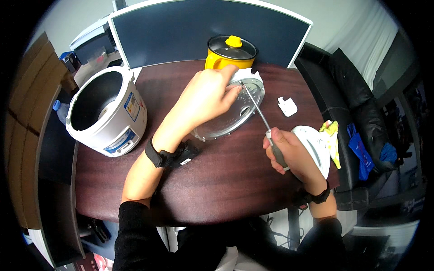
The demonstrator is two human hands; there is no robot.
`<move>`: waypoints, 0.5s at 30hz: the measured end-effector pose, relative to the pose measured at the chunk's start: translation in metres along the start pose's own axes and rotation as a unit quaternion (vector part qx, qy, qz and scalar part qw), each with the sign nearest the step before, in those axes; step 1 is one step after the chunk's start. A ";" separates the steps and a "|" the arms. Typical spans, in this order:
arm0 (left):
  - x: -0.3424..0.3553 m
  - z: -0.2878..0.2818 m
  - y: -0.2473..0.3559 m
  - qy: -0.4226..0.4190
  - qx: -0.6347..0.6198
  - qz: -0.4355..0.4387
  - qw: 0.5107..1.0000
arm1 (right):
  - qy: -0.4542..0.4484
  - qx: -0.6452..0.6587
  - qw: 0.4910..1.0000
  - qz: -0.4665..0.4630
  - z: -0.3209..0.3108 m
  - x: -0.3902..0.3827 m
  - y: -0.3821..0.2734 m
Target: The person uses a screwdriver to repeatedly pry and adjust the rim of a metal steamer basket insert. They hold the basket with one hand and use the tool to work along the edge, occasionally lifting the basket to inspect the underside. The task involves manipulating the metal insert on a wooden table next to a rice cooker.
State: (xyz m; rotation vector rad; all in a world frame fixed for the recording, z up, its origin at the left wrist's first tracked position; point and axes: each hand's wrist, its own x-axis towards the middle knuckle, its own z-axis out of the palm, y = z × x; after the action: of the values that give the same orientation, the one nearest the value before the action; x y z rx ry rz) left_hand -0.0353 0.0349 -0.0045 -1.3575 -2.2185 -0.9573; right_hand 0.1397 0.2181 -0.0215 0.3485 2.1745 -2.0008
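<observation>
My left hand (205, 97) grips the upper edge of a round silver metal lid plate (235, 115) with a white plastic rim, holding it tilted on the dark wooden table (217, 180). My right hand (291, 156) is closed around the grey handle of a screwdriver (262, 117). Its thin shaft reaches up and left, with the tip touching the plate near its top. Both wrists wear black straps.
A white rice cooker body (106, 110) stands open at the left. A yellow pot with a glass lid (230, 52) sits at the back before a dark blue divider. A small white plastic part (287, 106) and a white cover (316, 149) lie at the right.
</observation>
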 end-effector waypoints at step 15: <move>-0.002 -0.002 0.004 -0.008 0.031 0.000 0.999 | 0.235 -0.559 0.757 -0.245 -0.019 -0.016 -0.040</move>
State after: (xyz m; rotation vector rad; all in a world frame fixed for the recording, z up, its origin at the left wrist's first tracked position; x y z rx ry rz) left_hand -0.0314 0.0338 -0.0030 -1.3413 -2.2418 -0.8732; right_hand 0.1445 0.2332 0.0227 0.0757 3.5416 -0.3395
